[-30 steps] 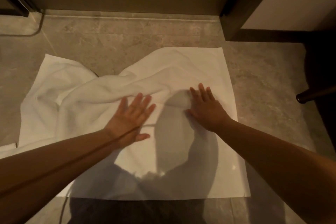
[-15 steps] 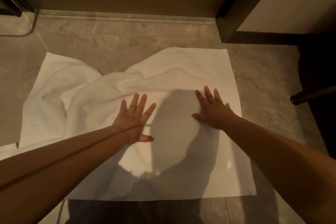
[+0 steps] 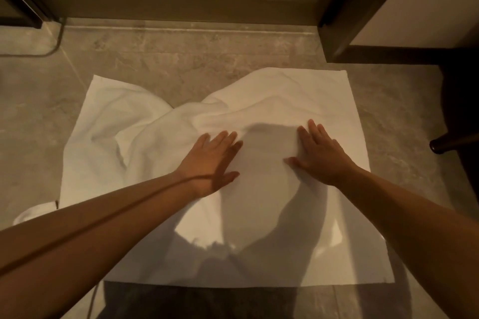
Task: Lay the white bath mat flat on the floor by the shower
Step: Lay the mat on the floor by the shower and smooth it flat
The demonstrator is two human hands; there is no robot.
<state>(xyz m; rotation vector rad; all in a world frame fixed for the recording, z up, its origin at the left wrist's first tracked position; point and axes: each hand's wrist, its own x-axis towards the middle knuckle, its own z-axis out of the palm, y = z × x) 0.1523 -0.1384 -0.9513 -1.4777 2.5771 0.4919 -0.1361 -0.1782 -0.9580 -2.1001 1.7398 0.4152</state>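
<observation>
Soft white cloth, this bath mat point(image 3: 272, 101): matt, rumpled into folds on the left, smoother on the right. Under it the floor point(image 3: 181, 59) is grey mottled stone-look tile, dull with a faint sheen.

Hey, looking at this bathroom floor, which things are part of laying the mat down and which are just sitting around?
Part of the job:
- white bath mat, far edge still bunched
- left hand, flat on the mat
- right hand, flat on the mat
- tiled floor
- shower threshold

Just there:
- dark furniture leg
- dark door frame
</observation>
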